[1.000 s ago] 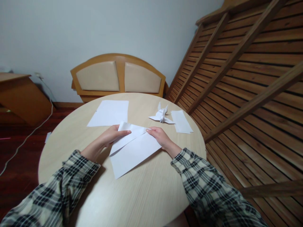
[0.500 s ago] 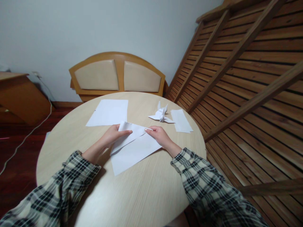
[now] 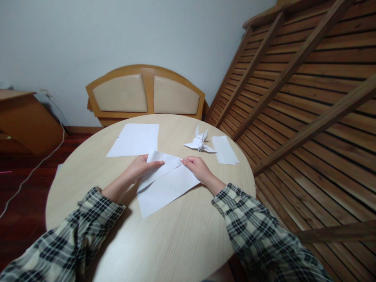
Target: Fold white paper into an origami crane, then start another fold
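Note:
A white sheet of paper [image 3: 169,190], partly folded over along its far side, is held a little above the round table [image 3: 176,243]. My left hand [image 3: 142,166] grips the folded part at the left, thumb on top and the other fingers hidden beneath. At the right end of the fold, my right hand [image 3: 198,168] pinches the paper between thumb and fingers. Beyond my right hand lies a folded white paper crane [image 3: 200,141], its points spread out.
White paper sheets [image 3: 135,140] lie at the back left of the table, and narrower white paper pieces [image 3: 225,149] at the right. Behind the table stands a padded headboard [image 3: 150,92]. A slatted wooden panel [image 3: 308,117] leans close along the right side.
Almost nothing differs. My right thumb and fingertips have shifted very slightly on the fold's edge; both hands keep their hold on the paper.

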Tool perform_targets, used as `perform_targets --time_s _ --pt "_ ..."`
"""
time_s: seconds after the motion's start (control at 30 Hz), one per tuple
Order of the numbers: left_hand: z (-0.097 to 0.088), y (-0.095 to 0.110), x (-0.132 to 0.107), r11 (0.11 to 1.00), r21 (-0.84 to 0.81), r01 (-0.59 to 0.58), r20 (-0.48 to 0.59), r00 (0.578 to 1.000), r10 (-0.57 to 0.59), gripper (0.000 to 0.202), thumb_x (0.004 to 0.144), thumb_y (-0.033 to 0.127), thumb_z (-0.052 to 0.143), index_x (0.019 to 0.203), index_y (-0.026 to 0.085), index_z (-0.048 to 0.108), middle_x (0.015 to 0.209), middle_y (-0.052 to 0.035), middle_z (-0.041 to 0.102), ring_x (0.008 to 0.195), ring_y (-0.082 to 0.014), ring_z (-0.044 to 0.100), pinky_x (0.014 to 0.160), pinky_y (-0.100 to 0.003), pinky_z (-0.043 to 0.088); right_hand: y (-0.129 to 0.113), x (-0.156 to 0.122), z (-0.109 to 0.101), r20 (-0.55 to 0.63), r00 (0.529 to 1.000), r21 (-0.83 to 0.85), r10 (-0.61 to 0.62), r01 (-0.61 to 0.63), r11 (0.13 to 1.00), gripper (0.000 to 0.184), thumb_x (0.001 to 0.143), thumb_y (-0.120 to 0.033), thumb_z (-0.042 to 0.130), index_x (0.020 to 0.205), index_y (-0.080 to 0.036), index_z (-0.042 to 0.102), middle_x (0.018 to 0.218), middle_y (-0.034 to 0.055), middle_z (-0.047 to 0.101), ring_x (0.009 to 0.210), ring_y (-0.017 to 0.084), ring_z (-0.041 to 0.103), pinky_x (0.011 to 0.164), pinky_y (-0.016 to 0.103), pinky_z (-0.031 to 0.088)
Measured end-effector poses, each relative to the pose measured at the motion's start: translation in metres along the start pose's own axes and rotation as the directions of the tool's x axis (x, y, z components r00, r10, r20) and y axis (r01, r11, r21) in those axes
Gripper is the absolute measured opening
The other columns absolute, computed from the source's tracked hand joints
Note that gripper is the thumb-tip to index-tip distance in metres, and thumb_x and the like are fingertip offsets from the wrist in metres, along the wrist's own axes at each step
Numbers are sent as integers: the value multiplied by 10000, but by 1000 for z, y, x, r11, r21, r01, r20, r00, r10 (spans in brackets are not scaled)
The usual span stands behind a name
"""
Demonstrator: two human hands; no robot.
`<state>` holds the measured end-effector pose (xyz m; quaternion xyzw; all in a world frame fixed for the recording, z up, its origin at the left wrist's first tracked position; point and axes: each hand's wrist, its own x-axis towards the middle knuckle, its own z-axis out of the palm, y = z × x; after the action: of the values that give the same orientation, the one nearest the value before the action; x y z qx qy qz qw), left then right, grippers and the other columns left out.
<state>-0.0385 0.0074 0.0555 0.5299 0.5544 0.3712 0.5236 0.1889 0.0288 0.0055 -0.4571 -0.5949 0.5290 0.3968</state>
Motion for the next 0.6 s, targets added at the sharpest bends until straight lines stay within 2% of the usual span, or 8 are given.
perform_targets --time_s 0.13,0.23,0.37,0.5,0.6 --pt "1 1 -3 999 -21 -44 46 998 45 249 734 385 731 736 143 672 628 -59 668 509 -155 532 438 -250 374 0 0 -1 1 1000 -6 -22 22 1000 387 742 -546 656 672 -172 587 602 -16 492 532 110 400 479 247 261" --pt "2 2 -4 995 -67 -68 29 997 70 289 793 440 658 715 163 636 650 -46 659 529 -149 536 472 -250 404 0 0 -1 5 1000 -16 -29 29 999 398 743 -560 649 678 -172 592 607 -12 493 543 115 401 487 249 263" --pt "2 -4 2 984 -158 -85 -22 996 82 238 766 409 680 765 174 643 689 -33 665 560 -147 559 494 -244 425 0 0 -2 2 998 -57 -65 65 996 389 768 -559 625 694 -177 604 635 -5 496 570 123 407 499 253 271" --pt "-1 -9 8 951 -290 -108 -9 994 110 270 708 327 732 915 160 685 769 -45 702 656 -161 610 580 -253 473 0 0 -2 -4 988 -130 -156 154 980 375 806 -527 601 657 -184 574 637 -9 473 591 125 403 531 256 292" --pt "-4 -11 9 939 -324 -119 9 992 129 291 695 311 754 929 150 688 798 -51 706 654 -155 609 594 -258 478 -2 0 -2 -20 978 -191 -208 200 961 362 825 -515 581 674 -185 589 655 -1 498 617 134 434 559 260 318"
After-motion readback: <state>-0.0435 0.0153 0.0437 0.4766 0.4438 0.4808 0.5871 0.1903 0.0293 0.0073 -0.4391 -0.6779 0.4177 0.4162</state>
